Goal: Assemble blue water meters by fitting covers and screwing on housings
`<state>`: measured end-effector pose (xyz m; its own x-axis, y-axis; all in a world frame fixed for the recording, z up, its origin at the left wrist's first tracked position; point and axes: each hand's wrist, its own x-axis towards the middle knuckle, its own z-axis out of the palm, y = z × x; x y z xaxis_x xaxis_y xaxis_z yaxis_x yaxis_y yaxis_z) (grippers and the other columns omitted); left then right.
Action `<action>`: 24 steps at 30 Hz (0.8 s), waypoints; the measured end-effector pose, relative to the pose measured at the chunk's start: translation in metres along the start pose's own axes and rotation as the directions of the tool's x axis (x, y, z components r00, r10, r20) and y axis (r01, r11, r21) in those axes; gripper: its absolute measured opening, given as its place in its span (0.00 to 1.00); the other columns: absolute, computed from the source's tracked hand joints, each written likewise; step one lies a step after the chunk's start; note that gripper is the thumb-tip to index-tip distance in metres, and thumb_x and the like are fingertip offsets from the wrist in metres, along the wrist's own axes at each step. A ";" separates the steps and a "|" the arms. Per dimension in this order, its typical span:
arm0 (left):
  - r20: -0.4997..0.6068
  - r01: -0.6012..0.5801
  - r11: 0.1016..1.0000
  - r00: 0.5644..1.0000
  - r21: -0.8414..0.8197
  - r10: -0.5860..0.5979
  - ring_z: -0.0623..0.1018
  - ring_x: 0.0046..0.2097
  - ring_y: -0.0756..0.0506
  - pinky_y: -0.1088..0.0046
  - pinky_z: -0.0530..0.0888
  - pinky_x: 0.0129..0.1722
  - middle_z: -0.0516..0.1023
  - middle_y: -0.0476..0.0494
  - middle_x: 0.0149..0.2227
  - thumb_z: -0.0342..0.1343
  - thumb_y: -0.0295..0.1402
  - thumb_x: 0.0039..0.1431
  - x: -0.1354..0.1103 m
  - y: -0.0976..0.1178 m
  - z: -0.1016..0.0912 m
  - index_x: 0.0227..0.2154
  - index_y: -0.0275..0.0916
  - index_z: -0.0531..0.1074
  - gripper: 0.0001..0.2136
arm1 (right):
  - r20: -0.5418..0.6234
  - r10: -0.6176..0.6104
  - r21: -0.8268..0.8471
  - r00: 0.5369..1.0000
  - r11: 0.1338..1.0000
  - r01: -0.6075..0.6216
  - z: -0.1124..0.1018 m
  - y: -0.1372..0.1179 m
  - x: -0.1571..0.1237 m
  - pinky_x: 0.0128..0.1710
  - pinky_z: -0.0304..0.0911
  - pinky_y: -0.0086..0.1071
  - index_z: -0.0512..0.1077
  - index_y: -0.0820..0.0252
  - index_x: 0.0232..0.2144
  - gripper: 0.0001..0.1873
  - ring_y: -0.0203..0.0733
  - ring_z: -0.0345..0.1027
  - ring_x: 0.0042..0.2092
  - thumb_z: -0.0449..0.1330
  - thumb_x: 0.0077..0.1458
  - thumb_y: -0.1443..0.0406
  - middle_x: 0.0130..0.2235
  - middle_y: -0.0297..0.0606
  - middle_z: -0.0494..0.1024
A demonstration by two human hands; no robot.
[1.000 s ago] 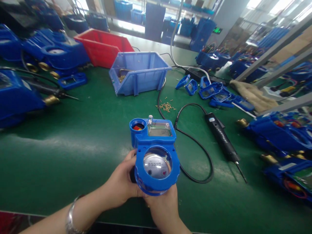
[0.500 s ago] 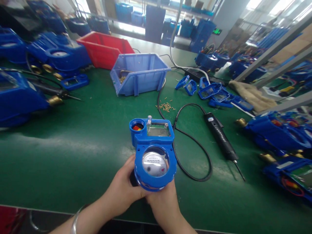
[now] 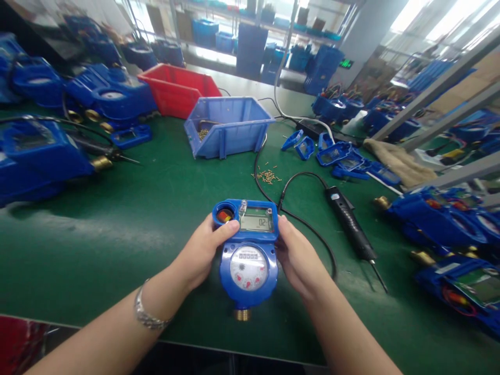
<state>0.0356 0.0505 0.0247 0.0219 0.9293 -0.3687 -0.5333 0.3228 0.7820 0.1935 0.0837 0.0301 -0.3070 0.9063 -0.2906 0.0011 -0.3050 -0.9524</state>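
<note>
A blue water meter (image 3: 248, 255) with a round dial, a small digital display and a brass fitting at its near end lies flat on the green mat (image 3: 117, 234). My left hand (image 3: 203, 250) grips its left side, thumb on the top corner beside the round socket. My right hand (image 3: 299, 258) clasps its right side. Both hands are closed on the meter's body.
An electric screwdriver (image 3: 349, 224) with a looped black cable lies right of the meter. Loose brass screws (image 3: 267, 176) lie behind it. A light-blue bin (image 3: 228, 127) and a red bin (image 3: 175, 88) stand at the back. Blue meters (image 3: 42, 151) and covers (image 3: 339, 156) line both sides.
The meter went from being held tilted up by its near end to lying flat on the mat. Both hands shifted from its lower end to its two sides.
</note>
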 end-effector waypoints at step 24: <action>0.011 0.071 0.995 0.997 -0.073 -0.070 0.79 0.40 0.39 0.64 0.73 0.43 0.81 0.37 0.37 0.63 0.31 0.45 0.003 0.000 0.006 0.42 0.30 0.72 0.19 | 0.064 0.338 0.464 0.939 0.823 -0.328 0.016 -0.021 0.025 0.46 0.66 0.38 0.72 0.65 0.40 0.22 0.44 0.75 0.41 0.49 0.60 0.53 0.34 0.43 0.81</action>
<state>0.0408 0.0538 0.0264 0.0689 0.9062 -0.4172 -0.5907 0.3741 0.7149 0.1705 0.1078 0.0440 -0.3486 0.7289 -0.5892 -0.3395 -0.6841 -0.6455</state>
